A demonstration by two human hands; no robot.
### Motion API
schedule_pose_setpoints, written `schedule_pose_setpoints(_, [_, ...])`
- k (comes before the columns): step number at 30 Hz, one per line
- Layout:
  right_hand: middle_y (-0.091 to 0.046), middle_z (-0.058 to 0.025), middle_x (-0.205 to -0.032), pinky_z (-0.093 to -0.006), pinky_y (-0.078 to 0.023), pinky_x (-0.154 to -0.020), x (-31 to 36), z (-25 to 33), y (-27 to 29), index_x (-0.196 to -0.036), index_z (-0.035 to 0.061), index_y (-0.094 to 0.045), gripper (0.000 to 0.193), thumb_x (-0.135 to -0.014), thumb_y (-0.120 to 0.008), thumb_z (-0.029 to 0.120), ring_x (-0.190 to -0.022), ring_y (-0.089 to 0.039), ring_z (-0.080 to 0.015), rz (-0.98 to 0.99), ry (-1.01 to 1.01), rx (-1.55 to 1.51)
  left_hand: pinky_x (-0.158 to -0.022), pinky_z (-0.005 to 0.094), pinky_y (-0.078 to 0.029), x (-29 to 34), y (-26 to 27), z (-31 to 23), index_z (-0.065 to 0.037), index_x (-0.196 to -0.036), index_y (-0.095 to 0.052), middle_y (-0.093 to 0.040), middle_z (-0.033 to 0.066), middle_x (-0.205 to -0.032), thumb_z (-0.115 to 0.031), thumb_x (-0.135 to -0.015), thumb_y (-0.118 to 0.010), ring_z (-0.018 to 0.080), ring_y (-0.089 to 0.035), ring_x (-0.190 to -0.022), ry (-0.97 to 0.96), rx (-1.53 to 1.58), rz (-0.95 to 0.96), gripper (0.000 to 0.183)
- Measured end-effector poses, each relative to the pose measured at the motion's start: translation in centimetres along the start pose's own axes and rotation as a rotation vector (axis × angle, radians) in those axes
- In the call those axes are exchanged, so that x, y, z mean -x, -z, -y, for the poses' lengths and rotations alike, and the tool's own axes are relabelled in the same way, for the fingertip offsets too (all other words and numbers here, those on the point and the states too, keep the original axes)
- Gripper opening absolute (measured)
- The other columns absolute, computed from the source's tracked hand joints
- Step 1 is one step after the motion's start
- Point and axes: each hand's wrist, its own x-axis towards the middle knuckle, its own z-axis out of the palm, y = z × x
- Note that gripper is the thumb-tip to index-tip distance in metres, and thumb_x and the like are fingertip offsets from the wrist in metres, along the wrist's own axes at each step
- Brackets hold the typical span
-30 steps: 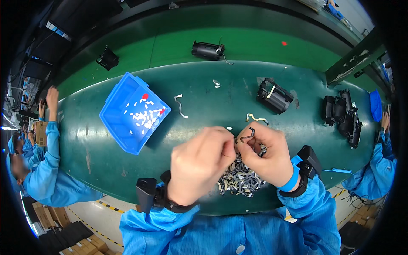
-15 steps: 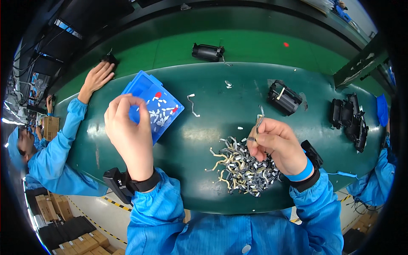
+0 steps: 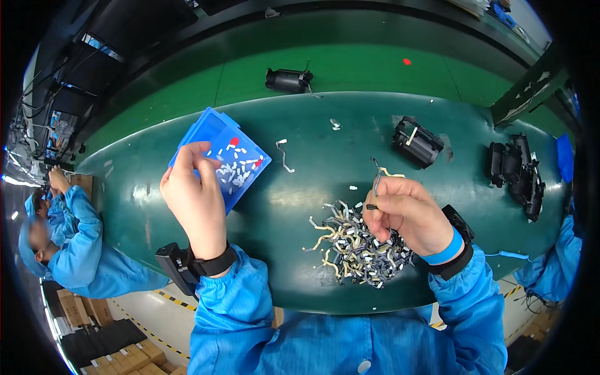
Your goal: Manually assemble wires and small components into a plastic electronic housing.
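Observation:
My left hand (image 3: 195, 190) is over the near left part of a blue plastic bin (image 3: 212, 125), its fingers apart and nothing visible between them. Small white pieces (image 3: 236, 172) and a couple of red spots lie in the bin. My right hand (image 3: 406, 209) is closed, thumb against fingers, on a short cable (image 3: 377, 178) with a dark end; a cream strand also sticks out above the fingers. Below that hand sits a heap of short grey and cream cables (image 3: 350, 244) with white and dark ends, partly hidden by the hand.
One loose cable (image 3: 283, 156) and a small white piece (image 3: 353, 187) lie on the green table. Black cylindrical assemblies stand at right (image 3: 417, 145) and far right (image 3: 517, 175). Another black assembly (image 3: 289, 80) rests on the green belt. A co-worker (image 3: 81, 244) sits at left.
My left hand's finger and thumb have spread apart over the bin. In my right hand the cable has turned. The black assembly and red spot on the belt moved left; the co-worker's arm drew back.

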Motion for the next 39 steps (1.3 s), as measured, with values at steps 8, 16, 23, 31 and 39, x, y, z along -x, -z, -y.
schedule_pose_setpoints(8, [-0.062,-0.0023,-0.077,-0.0222,-0.042,-0.059,0.2,-0.1,0.3,-0.082,0.0071,-0.056,0.020,-0.095,-0.054,0.022,-0.065,-0.056,-0.0090,0.014,0.008,-0.038,-0.071,0.0303,-0.048,0.5,0.2,-2.4,0.000,-0.091,-0.065,-0.068,0.0083,-0.074,-0.005,-0.087,-0.064,0.0183,-0.066,-0.074,-0.159,-0.091,-0.123,0.006])
schedule_pose_setpoints(16, [-0.059,-0.0094,-0.072,-0.0311,-0.046,-0.059,-0.2,-0.2,0.5,-0.079,0.0023,-0.056,0.017,-0.090,-0.052,0.014,-0.063,-0.060,-0.0199,0.138,-0.047,-0.186,-0.091,0.0374,-0.041,4.7,-0.4,-8.5,-0.013,-0.087,-0.072,-0.072,0.0014,-0.092,-0.012,-0.062,-0.082,0.0171,-0.068,-0.081,-0.806,0.400,0.157,0.027])
schedule_pose_setpoints(23, [-0.060,-0.0068,-0.076,-0.0312,-0.049,-0.063,0.0,-0.3,0.4,-0.085,0.0029,-0.055,0.014,-0.091,-0.051,0.015,-0.066,-0.063,-0.0198,0.212,-0.110,-0.172,-0.086,0.0358,-0.041,5.1,0.0,-8.7,-0.015,-0.086,-0.072,-0.071,0.0006,-0.091,-0.012,-0.063,-0.080,0.0159,-0.067,-0.077,-0.831,0.427,0.183,0.025])
schedule_pose_setpoints(31, [-0.061,-0.0025,-0.100,-0.0295,-0.047,-0.072,1.3,2.3,-0.1,-0.097,0.0074,-0.060,0.011,-0.088,-0.055,0.013,-0.083,-0.060,-0.0164,-0.192,0.326,1.210,-0.079,0.0325,-0.044,5.2,-0.8,-7.9,-0.012,-0.079,-0.067,-0.069,-0.0016,-0.085,-0.007,-0.066,-0.077,0.0133,-0.065,-0.077,-0.685,0.522,0.150,0.017])
schedule_pose_setpoints(39, [-0.046,-0.0009,-0.135,-0.0305,-0.042,-0.088,0.6,3.5,3.9,-0.140,0.0150,-0.044,0.060,-0.082,-0.057,0.017,-0.106,-0.049,-0.0172,-0.189,0.571,2.807,-0.080,0.0274,-0.046,5.0,-1.3,-7.2,0.001,-0.085,-0.061,-0.063,0.0097,-0.094,0.008,-0.080,-0.064,0.0160,-0.059,-0.087,-0.132,1.002,0.413,0.009])
